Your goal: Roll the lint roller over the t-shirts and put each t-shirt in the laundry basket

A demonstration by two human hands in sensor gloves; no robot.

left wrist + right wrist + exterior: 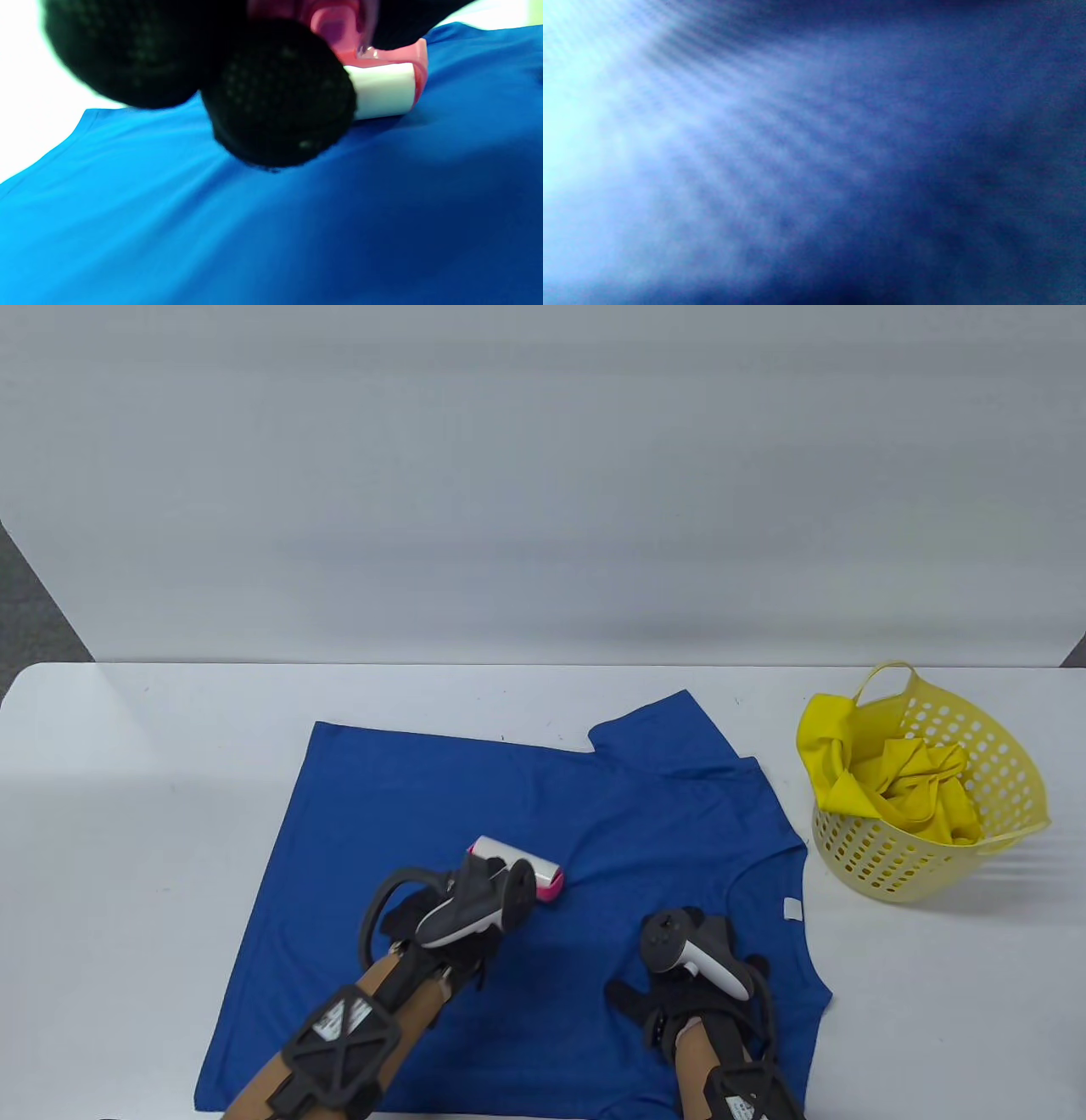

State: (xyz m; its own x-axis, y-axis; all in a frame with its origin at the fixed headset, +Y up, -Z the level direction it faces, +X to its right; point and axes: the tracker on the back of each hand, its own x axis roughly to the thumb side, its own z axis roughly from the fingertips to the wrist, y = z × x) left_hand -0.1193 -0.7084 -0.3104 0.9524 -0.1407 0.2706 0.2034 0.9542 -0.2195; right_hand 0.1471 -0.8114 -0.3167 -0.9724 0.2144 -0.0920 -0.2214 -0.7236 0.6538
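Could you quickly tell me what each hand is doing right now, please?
Left hand: grips the lint roller on the blue t-shirt.
Right hand: open, flat on the t-shirt.

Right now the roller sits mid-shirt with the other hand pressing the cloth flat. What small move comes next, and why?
Probably another short roll of the lint roller toward the collar. The left hand holds it on the blue t-shirt, which lies spread on the table, and the right hand lies flat on the cloth and pins it. The laundry basket holds only yellow fabric.
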